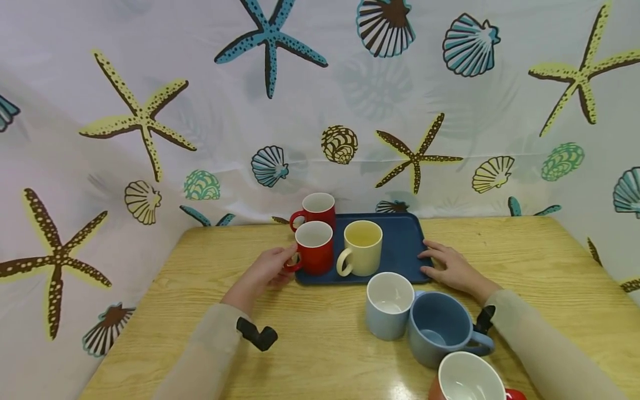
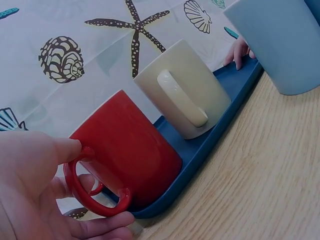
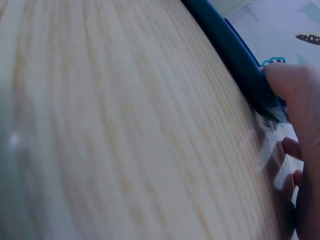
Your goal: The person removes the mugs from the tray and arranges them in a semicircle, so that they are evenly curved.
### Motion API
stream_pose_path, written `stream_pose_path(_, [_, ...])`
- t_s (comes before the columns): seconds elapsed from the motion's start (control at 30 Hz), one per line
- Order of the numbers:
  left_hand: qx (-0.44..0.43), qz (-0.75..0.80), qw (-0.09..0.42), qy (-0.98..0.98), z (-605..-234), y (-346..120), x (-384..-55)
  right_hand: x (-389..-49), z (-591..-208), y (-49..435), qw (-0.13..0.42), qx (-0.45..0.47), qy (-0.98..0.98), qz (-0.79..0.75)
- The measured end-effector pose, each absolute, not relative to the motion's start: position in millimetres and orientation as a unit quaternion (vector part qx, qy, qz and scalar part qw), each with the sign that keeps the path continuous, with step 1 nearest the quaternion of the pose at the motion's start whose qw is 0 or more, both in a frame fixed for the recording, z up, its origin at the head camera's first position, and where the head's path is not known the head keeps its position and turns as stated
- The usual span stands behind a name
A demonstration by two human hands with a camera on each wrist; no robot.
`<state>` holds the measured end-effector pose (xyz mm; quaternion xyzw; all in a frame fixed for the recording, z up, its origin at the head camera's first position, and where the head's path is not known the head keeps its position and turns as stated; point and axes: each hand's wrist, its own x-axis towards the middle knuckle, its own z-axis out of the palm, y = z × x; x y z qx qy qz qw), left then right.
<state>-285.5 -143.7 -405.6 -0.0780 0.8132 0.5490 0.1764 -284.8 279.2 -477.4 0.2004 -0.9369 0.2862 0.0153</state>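
My left hand [image 1: 274, 264] is at the handle of the front red mug [image 1: 315, 253], which stands on the left end of a blue tray [image 1: 400, 250]. In the left wrist view the thumb presses the top of the handle, and a fingertip shows inside its loop. Beside it on the tray is a cream mug [image 1: 367, 258], handle toward the front left. A second red mug [image 1: 320, 205] stands behind at the back left corner. My right hand [image 1: 452, 269] touches the tray's right edge, its fingers spread and the thumb at the rim in the right wrist view.
In front of the tray, a pale blue mug [image 1: 387, 322], a darker blue mug [image 1: 435, 347] and a red mug with a white inside [image 1: 462, 383] stand in a slanting row beside my right forearm. A shell-patterned cloth [image 1: 300, 122] hangs behind the wooden table [image 1: 310, 344].
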Motion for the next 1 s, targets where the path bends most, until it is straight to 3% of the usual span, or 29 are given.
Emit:
stream_pose_path(0.4, [-0.074,0.568,0.157,0.804,-406.3,-141.2,-288.9,-282.5,-477.6,279.3,0.024,0.202,-0.936,0.289])
stream_pose_path(1.0, [-0.083,0.609,0.169,0.771,-405.3,-132.1,-283.7,-282.4,-481.2,278.7,0.046,0.201,-0.936,0.286])
